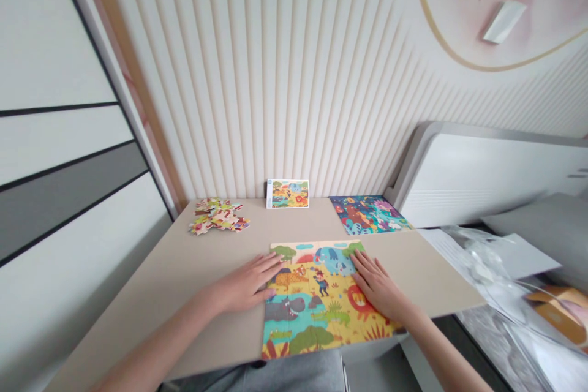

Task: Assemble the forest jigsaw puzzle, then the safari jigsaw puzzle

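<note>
An assembled jigsaw puzzle [312,300] with an elephant, a hippo and a lion lies flat near the table's front edge. My left hand [250,282] rests at its left edge, fingers stretched out with the tips touching the border. Across the puzzle's right side lies my right hand [376,285], palm down and fingers spread, covering part of the picture by the lion. Neither hand grips anything. Behind the puzzle a picture card [289,194] showing the same scene stands against the wall.
A heap of loose puzzle pieces [218,217] lies at the table's back left. Another assembled puzzle [370,214], dark blue, lies at the back right. Right of the table [441,269] are a bed headboard [496,177], clear plastic wrapping [487,263] and an orange box [558,312].
</note>
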`<state>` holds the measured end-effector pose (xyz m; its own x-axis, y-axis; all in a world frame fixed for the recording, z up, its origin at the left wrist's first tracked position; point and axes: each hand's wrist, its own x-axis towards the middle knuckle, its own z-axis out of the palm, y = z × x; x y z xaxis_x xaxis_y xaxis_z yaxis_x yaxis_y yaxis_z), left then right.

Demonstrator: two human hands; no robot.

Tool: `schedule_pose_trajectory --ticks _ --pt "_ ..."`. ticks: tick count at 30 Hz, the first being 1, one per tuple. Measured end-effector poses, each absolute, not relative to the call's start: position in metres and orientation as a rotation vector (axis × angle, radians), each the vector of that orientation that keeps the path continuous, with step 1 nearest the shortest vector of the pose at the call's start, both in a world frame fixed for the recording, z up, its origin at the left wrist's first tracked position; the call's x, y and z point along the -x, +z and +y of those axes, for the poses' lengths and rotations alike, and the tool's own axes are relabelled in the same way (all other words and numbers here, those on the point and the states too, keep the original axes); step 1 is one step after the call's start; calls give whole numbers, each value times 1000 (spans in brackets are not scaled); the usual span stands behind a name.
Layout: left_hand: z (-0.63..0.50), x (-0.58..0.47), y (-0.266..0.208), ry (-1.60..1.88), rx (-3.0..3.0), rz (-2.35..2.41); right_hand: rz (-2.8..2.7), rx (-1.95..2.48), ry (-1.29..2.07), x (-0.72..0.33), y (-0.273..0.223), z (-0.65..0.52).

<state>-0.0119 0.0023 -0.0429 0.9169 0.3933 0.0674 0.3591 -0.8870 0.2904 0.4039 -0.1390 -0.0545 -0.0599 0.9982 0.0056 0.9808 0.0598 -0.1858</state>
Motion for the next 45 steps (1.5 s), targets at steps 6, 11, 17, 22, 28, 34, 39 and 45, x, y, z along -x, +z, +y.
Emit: schedule_pose_trajectory --ticks 6,11,17,22,28,34,39,45 --pt "-6 -42 -54 217 -2824 587 -2049 2236 24 -432 -60 -131" --pt "-5 -78 -59 223 -2838 594 -2072 2144 150 -409 -55 -142" --pt "-3 -97 -59 212 -2810 593 -2049 2177 93 -390 -50 -151" --pt "-5 -96 -59 375 -2802 613 -2083 2154 70 -409 -48 -153" --pt "-8 -95 -65 420 -2820 653 -2080 2164 30 -445 -55 -157" --pt "-7 -94 -66 439 -2852 644 -2117 2153 64 -490 -60 -158" --pt "-7 -94 -65 442 -2868 641 -2097 2180 85 -525 -59 -161" --pt "-5 -95 -68 417 -2892 634 -2038 2194 75 -552 -53 -166"
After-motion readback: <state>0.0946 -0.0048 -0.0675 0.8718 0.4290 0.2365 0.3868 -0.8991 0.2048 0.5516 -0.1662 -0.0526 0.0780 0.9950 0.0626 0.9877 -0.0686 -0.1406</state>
